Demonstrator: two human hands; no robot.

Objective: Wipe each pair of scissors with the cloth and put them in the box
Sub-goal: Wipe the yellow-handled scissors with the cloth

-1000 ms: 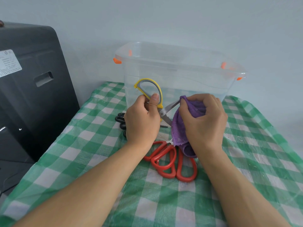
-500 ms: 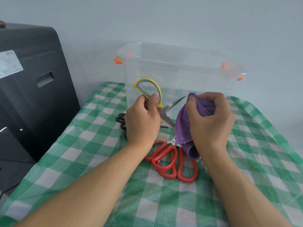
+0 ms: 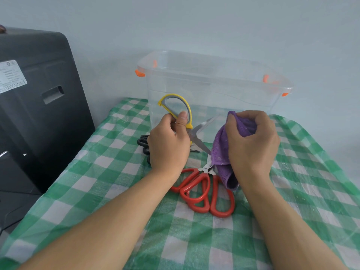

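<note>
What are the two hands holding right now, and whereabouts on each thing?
Left hand grips the yellow scissors by their handle; right hand bunches the purple cloth at its top.

Soft even daylight, faint shadows, wide-angle bowing at edges

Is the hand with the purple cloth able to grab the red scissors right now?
Probably not right away. The right hand is close above the red scissors, with nothing between them, but its fingers are curled round the cloth, so it would have to free them first.
</note>
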